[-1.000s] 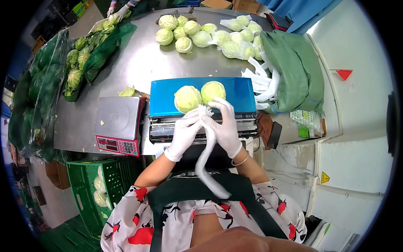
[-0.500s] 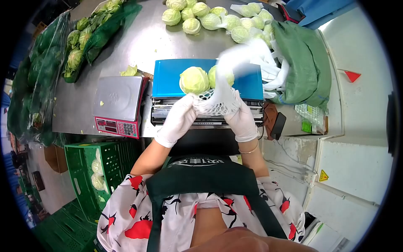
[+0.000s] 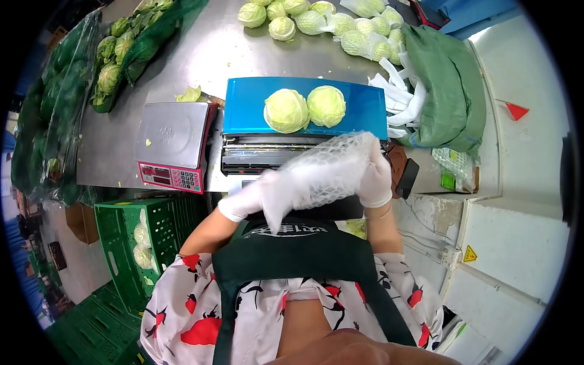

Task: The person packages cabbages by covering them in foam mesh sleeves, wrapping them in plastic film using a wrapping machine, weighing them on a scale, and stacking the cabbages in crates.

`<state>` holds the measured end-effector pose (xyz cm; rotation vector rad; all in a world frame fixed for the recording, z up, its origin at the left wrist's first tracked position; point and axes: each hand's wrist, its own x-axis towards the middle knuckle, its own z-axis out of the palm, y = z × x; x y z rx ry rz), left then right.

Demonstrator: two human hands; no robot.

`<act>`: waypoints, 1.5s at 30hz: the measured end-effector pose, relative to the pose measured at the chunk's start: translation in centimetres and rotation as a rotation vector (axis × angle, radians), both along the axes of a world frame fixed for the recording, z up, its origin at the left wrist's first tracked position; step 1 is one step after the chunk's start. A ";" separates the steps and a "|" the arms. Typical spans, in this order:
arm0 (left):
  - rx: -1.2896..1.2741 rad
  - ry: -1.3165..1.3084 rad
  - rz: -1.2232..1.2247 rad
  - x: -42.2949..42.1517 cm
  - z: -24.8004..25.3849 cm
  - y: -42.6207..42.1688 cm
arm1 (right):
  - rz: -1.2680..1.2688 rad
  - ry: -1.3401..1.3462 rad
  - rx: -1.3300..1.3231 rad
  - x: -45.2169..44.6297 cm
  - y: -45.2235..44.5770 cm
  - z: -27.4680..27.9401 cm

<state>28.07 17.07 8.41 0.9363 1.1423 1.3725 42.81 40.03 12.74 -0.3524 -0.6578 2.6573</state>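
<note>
A white foam net sleeve (image 3: 331, 167) is stretched between my two gloved hands, in front of the blue-topped machine (image 3: 249, 109). My left hand (image 3: 255, 193) grips its left end, fingers partly covered by the blurred mesh. At the right end, my right hand (image 3: 375, 176) is closed around the sleeve's edge. One cabbage (image 3: 286, 111) and a second cabbage (image 3: 326, 106) sit side by side on the blue top, just beyond the sleeve and apart from both hands.
Left of the machine stands a scale (image 3: 173, 137) with a red keypad. White foam sleeves (image 3: 398, 97) spill from a green sack (image 3: 447, 91) at right. Several cabbages (image 3: 281, 28), some netted, lie at the back. A green crate (image 3: 125, 243) stands at lower left.
The sleeve has swung down from above the machine and now lies across, nearer my body. My right hand has moved right and my left hand lower. Both cabbages are now uncovered.
</note>
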 end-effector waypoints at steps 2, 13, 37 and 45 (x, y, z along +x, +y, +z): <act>0.004 -0.418 0.277 -1.2 1.1 -0.2 | 0.024 0.043 -0.159 0.4 -0.6 -0.4; -0.052 -0.760 0.357 -1.5 1.4 -2.3 | 0.976 -0.278 0.427 2.4 -2.9 -6.7; -0.525 0.365 0.853 -11.5 -7.5 9.7 | -0.183 -0.937 1.406 -12.3 12.9 -12.9; -0.118 -0.064 0.514 -16.4 -6.1 13.0 | 0.057 -0.340 1.351 -13.7 14.4 -9.1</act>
